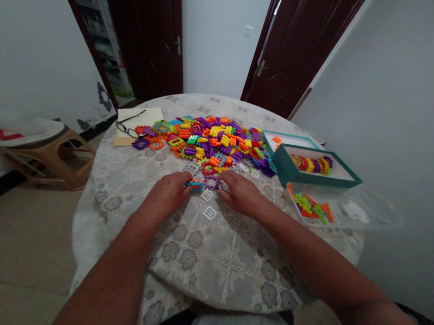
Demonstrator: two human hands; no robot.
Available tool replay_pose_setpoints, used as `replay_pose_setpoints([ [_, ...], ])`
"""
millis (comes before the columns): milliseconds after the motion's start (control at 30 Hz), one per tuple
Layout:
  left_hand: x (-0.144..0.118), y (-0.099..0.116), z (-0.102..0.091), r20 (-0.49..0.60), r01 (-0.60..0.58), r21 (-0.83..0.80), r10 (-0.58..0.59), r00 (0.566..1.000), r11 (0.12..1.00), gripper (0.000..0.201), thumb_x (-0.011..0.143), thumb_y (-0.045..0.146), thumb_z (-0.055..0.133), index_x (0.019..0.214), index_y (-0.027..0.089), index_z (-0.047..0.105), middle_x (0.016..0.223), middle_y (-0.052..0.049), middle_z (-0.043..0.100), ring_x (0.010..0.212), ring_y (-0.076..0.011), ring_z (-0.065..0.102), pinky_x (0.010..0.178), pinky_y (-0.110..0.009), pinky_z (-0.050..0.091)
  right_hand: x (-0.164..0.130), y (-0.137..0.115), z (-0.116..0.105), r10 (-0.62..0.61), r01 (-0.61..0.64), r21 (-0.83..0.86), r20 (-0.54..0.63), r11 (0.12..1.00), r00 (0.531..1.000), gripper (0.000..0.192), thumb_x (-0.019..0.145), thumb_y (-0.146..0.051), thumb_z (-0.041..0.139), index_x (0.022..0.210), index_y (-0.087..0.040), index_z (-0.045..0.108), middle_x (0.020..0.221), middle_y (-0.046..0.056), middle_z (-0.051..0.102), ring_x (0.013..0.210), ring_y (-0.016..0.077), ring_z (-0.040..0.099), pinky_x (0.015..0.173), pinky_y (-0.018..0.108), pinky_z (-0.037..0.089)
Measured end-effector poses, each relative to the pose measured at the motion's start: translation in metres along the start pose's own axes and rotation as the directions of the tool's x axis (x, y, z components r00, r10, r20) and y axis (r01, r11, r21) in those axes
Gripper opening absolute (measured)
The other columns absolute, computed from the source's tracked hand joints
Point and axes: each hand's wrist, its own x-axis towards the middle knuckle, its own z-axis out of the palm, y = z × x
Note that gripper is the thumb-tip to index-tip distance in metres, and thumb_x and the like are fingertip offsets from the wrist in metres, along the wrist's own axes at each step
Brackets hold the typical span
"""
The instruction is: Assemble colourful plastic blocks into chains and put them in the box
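Observation:
My left hand [172, 191] is closed around a small stack of blue and orange toothed building pieces [195, 185], low over the table. Just right of that stack is a purple square toothed frame [211, 182] with an open middle. My right hand [239, 190] is at the frame's right side, thumb and forefinger curled about a small white lattice window piece [224, 185], partly hidden by the fingers. Two more white window pieces, one nearer [209, 213] and one farther [207, 196], lie flat between my hands.
A heap of colourful plastic building pieces [215, 138] spreads across the far table. Eyeglasses [129, 131] rest on paper [141, 116] at the left. To the right are a green box [317, 168] with beads and a clear tray [340, 223] with loose pieces. A stool [60, 158] stands left.

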Motion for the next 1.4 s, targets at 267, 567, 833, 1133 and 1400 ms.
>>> replay_pose_setpoints([
  [267, -0.005, 0.003, 0.003, 0.015, -0.033, -0.112, 0.035, 0.999, 0.993, 0.013, 0.097, 0.028, 0.059, 0.102, 0.023, 0.071, 0.103, -0.008, 0.076, 0.095, -0.0241, 0.067, 0.088, -0.036, 0.049, 0.023, 0.008, 0.029, 0.025, -0.023, 0.027, -0.052, 0.999, 0.998, 0.026, 0.101, -0.031, 0.062, 0.122, -0.02, 0.071, 0.12, 0.012, 0.074, 0.107, 0.024, 0.069, 0.092, 0.032, 0.051],
  [567, -0.004, 0.011, 0.019, -0.037, -0.038, -0.14, 0.033, 0.999, 0.989, 0.035, 0.096, 0.02, 0.062, 0.13, 0.02, 0.068, 0.131, -0.014, 0.074, 0.122, -0.0288, 0.068, 0.109, -0.041, 0.049, 0.018, 0.003, 0.037, -0.028, 0.074, 0.316, -0.148, 0.946, 0.989, 0.035, 0.111, -0.035, 0.039, 0.118, -0.024, 0.071, 0.11, 0.008, 0.077, 0.1, 0.0216, 0.072, 0.092, 0.032, 0.053],
  [833, -0.005, 0.009, 0.016, -0.031, -0.062, -0.149, 0.058, 0.998, 0.987, 0.033, 0.095, 0.02, 0.064, 0.127, 0.023, 0.071, 0.127, -0.01, 0.074, 0.121, -0.0258, 0.068, 0.109, -0.037, 0.049, 0.017, -0.001, 0.04, -0.11, 0.154, 0.36, -0.138, 0.92, 0.984, 0.035, 0.112, -0.035, 0.042, 0.125, -0.024, 0.072, 0.116, 0.007, 0.078, 0.106, 0.0203, 0.072, 0.097, 0.032, 0.054],
  [1133, -0.007, 0.013, 0.015, -0.018, -0.063, -0.184, 0.06, 0.998, 0.981, 0.033, 0.095, 0.016, 0.065, 0.127, 0.022, 0.069, 0.125, -0.008, 0.077, 0.114, -0.0242, 0.071, 0.103, -0.035, 0.051, 0.017, 0.0, 0.041, -0.203, 0.29, 0.415, -0.242, 0.862, 0.949, 0.033, 0.112, -0.036, 0.045, 0.12, -0.024, 0.075, 0.107, 0.008, 0.077, 0.1, 0.0209, 0.072, 0.092, 0.034, 0.056],
  [1400, -0.005, 0.011, 0.019, -0.029, -0.093, -0.153, 0.089, 0.996, 0.984, 0.016, 0.094, 0.021, 0.065, 0.11, 0.024, 0.069, 0.11, -0.006, 0.077, 0.102, -0.023, 0.07, 0.093, -0.034, 0.05, 0.056, 0.052, 0.035, 0.029, 0.032, 0.133, -0.429, 0.991, 0.903, 0.038, 0.1, -0.025, 0.053, 0.133, -0.011, 0.067, 0.128, 0.02, 0.069, 0.121, 0.0307, 0.064, 0.11, 0.047, 0.05],
])
